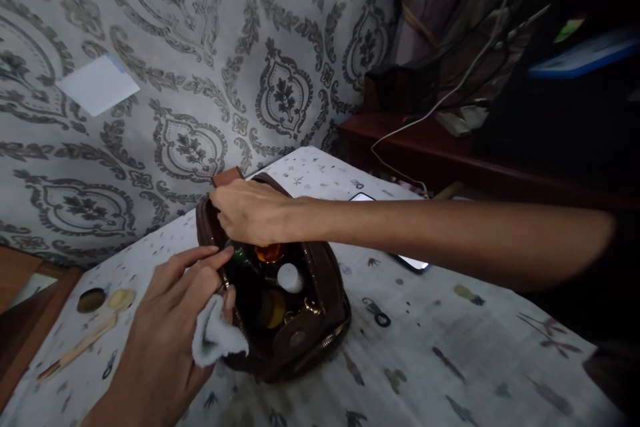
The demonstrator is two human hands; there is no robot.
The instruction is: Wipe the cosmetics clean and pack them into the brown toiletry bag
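Observation:
A dark brown zippered bag point(327, 280) stands unzipped on the table. Inside it are a white cap point(290, 277), an amber item point(269, 252) and a yellow item point(273, 308). My right hand point(250, 212) reaches into the far end of the bag with bent fingers. Its fingertips, and anything between them, are hidden. At the bag's left rim, my left hand point(173, 307) is closed on a small white cloth point(215, 333). The index and middle fingers of that hand stretch over the zipper edge.
A patterned cloth point(420, 340) covers the table, against a patterned wall with a white paper point(100, 85). Behind my right forearm lies a phone point(414, 263). A white cable point(425, 121) runs down from a dark red desk point(390, 137).

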